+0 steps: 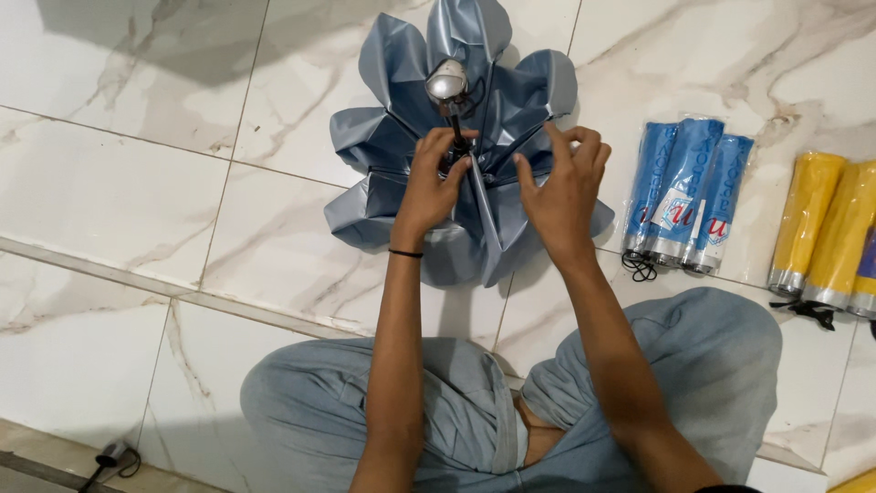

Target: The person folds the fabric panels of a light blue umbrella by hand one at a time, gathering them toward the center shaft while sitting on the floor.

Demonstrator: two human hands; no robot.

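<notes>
the grey-blue umbrella [401, 155] lay half collapsed on the marble floor [119, 183], its silver handle [447, 84] pointing up. the left hand [429, 187] had its grip clenched round the dark shaft just below the handle. the right hand [561, 187] pinched a fold of the canopy. packaged blue umbrellas [684, 196] and yellow umbrellas [826, 233] lay nearby, to the right.

Glossy grey-blue umbrella cloth [392, 137], shiny metal handle cap [446, 84], polished veined marble floor [119, 201], clear plastic sleeves [680, 196]
</notes>
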